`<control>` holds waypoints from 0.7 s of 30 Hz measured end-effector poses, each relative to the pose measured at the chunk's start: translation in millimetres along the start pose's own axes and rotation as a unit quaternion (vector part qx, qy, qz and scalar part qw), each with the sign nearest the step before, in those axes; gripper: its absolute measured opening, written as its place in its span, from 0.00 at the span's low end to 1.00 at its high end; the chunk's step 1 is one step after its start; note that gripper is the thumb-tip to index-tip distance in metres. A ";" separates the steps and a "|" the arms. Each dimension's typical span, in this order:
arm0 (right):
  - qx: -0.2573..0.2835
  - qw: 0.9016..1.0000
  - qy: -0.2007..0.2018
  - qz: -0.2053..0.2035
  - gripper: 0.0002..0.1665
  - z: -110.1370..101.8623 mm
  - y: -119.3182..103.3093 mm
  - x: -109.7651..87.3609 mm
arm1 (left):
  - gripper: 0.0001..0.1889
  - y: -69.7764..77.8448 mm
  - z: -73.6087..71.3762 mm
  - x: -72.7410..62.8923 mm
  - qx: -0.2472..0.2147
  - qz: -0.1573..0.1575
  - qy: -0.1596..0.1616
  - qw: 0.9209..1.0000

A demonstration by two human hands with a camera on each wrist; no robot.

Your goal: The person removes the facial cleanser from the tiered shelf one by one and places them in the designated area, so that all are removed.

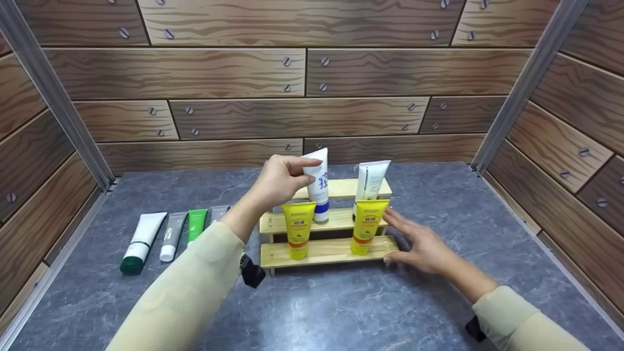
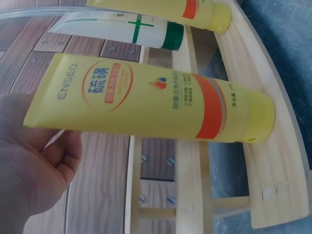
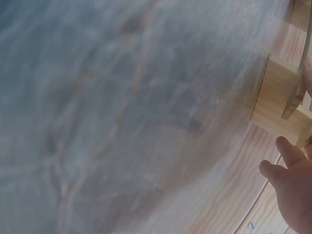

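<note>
My left hand (image 1: 285,180) pinches the upper part of a white squeeze tube (image 1: 319,187) with blue lettering and a blue band. The tube stands cap down over the middle step of a small three-tier wooden rack (image 1: 331,251). In the left wrist view the hand (image 2: 34,161) shows behind a yellow tube (image 2: 146,100), which hides the white one. At the rack's right end rests my right hand (image 1: 424,248), thumb and fingers spread along its side. Two yellow tubes, one left (image 1: 299,226) and one right (image 1: 369,226), stand on the front step. Behind the right one stands a white-and-green tube (image 1: 373,178).
On the grey marbled tabletop (image 1: 331,312), to the left, lie a white tube with a dark green cap (image 1: 144,239), a grey tube (image 1: 173,234), a green tube (image 1: 196,224) and another grey tube (image 1: 219,212), partly behind my left sleeve. Wood-patterned walls (image 1: 302,117) enclose the table.
</note>
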State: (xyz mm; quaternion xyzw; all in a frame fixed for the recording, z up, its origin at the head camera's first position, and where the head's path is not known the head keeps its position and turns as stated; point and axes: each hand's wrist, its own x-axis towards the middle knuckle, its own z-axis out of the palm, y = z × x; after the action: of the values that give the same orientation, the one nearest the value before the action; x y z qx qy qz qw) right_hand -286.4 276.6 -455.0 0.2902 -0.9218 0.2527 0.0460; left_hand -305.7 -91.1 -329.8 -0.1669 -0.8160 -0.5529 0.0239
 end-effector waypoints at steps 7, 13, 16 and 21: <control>-0.002 1.000 0.005 -0.010 0.60 0.7 0.7 0.4 | 0.22 1.9 -13.9 -6.5 -0.033 0.031 0.043 0.998; 0.006 1.000 0.001 -0.010 0.61 1.1 1.3 0.6 | 0.26 2.8 -30.1 -14.0 -0.073 0.047 0.069 0.994; 0.007 1.000 -0.002 -0.004 0.62 0.6 0.5 0.4 | 0.26 2.8 -39.2 -18.8 -0.081 0.068 0.090 0.990; 0.004 1.000 -0.001 -0.002 0.62 0.4 0.8 0.9 | 0.24 3.0 -54.8 -27.8 -0.076 0.080 0.123 0.986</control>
State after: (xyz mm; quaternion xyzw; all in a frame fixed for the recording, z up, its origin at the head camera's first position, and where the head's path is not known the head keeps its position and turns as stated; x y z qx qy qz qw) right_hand -287.6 276.5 -455.6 0.2928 -0.9203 0.2556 0.0442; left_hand -286.5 -146.8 -312.1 -0.1636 -0.7465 -0.6258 0.1559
